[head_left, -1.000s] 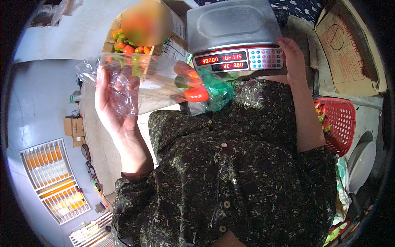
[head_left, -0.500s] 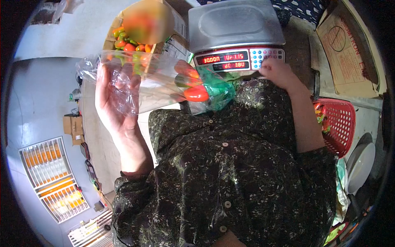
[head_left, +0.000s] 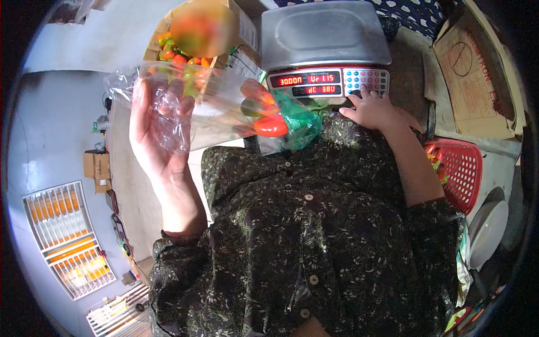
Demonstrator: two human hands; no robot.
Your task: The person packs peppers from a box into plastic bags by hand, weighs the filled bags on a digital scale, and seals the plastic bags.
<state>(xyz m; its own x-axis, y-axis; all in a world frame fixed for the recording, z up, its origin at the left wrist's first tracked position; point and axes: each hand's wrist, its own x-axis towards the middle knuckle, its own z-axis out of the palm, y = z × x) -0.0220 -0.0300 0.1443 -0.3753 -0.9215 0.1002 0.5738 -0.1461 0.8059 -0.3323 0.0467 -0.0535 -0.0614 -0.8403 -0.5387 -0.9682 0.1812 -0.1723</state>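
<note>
A clear plastic bag [head_left: 216, 109] stretches from my left hand [head_left: 160, 123], whose fingers show through the film as they hold its mouth end. Glossy red and green peppers [head_left: 270, 126] lie in the lower end of the bag, beside some green plastic. My right hand [head_left: 370, 108] rests at the lower edge of the keypad of a digital scale [head_left: 359, 76], fingers apart and holding nothing. Red digits glow on the scale's display [head_left: 306, 83]. The scale's metal pan [head_left: 325, 33] carries nothing.
A cardboard box [head_left: 247, 31] of red, orange and green peppers stands left of the scale, partly blurred. On the right are an upright printed carton [head_left: 471, 73], a red perforated basket [head_left: 463, 171] with vegetables, and a white plate [head_left: 488, 233].
My right hand has gone from curled fingers over the keypad to spread fingers, slightly lower on it. The left hand still holds the bag in nearly the same place.
</note>
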